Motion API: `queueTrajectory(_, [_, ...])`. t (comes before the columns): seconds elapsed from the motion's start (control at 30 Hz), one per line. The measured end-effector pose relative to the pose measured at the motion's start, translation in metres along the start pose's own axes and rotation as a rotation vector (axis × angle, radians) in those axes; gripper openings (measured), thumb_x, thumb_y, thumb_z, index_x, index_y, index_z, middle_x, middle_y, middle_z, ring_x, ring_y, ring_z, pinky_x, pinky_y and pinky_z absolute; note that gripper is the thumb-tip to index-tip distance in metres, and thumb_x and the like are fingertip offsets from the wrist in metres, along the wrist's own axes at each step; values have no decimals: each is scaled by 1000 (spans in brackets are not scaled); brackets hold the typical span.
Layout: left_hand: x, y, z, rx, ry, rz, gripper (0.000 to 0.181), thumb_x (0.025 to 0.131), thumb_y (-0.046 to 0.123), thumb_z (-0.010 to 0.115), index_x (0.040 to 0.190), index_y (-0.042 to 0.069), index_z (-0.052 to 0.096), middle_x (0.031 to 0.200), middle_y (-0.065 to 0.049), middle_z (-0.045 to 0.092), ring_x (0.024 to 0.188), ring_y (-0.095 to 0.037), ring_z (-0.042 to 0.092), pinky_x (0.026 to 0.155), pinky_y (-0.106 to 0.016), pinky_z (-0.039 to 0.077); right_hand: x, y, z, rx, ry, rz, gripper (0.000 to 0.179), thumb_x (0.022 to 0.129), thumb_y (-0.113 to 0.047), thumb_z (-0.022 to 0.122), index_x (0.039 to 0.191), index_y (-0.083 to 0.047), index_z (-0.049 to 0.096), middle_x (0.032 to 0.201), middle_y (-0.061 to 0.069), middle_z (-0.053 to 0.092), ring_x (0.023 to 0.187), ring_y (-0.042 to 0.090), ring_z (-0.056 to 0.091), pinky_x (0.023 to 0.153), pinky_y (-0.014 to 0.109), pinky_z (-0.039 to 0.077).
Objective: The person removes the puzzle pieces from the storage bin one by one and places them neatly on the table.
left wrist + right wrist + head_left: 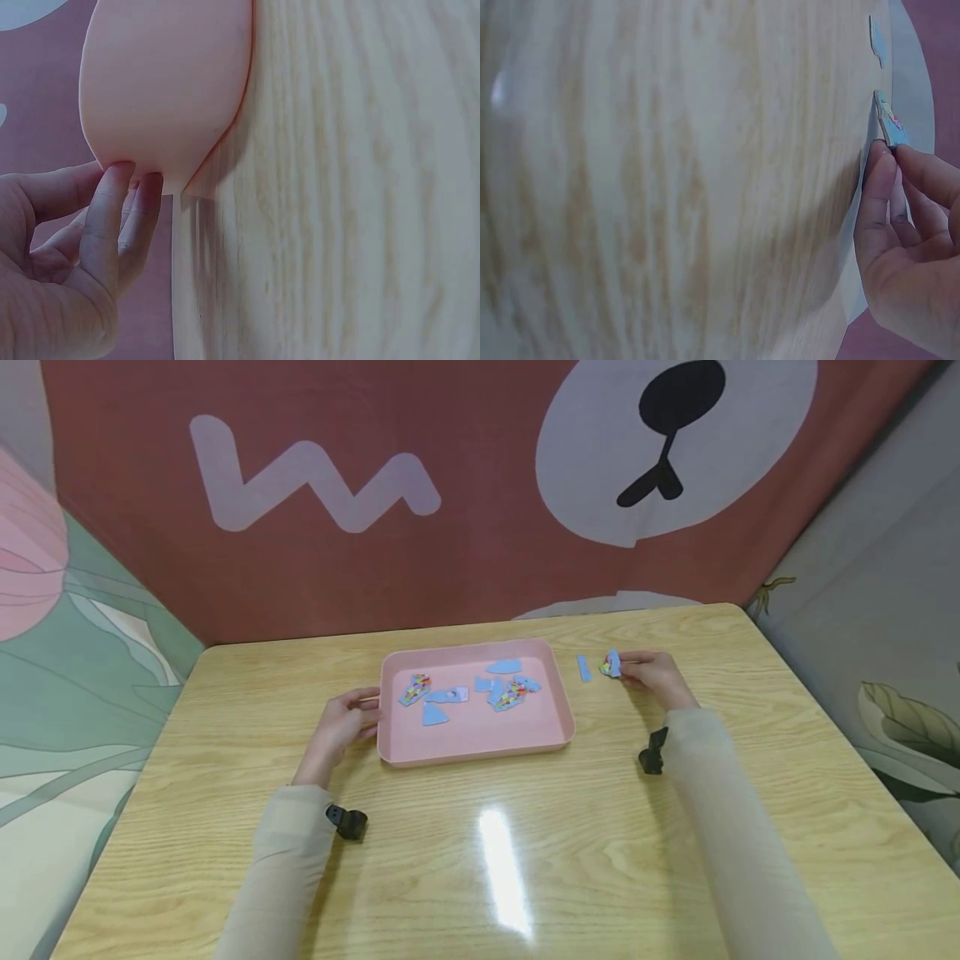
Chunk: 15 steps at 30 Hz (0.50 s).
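Left hand (pixel 337 729) rests loose fingertips against the pink tray (pixel 480 747), probably steadying it. Right of the tray, right hand (pixel 656 678) pinches a patterned piece (pixel 611 663) by its edge, likely keeping its print visible; blue strip (pixel 584 668) alongside on counter (pixel 585 827).

Long, plain cream sleeves (pixel 738 827) — and, at each wrist, a small, blocky black camera (pixel 352 825).
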State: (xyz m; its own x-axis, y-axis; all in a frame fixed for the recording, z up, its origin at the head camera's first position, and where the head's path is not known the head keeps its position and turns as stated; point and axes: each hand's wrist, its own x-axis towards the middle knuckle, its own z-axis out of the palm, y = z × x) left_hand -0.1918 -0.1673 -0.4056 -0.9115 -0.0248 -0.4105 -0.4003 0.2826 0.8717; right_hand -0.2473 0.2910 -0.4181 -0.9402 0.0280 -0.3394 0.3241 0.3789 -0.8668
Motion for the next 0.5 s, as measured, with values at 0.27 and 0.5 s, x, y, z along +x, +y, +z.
queueTrajectory(0.27, [1, -1, -1, 6, 5, -6, 50, 96, 3, 49, 145, 6, 40, 141, -22, 48, 104, -13, 57, 71, -11, 52, 3, 1, 0, -17, 20, -2, 45, 101, -13, 45, 142, 6, 39, 141, 25, 44, 80, -9, 56, 79, 10, 52])
queueTrajectory(0.5, [1, -1, -1, 6, -1, 4, 50, 96, 3, 49, 144, 5, 40, 141, -22, 48, 107, -15, 57, 73, -11, 53, 1, -1, 2, -57, 38, -4, 44, 100, -12, 45, 140, 7, 42, 141, 27, 44, 77, -11, 54, 83, 12, 53])
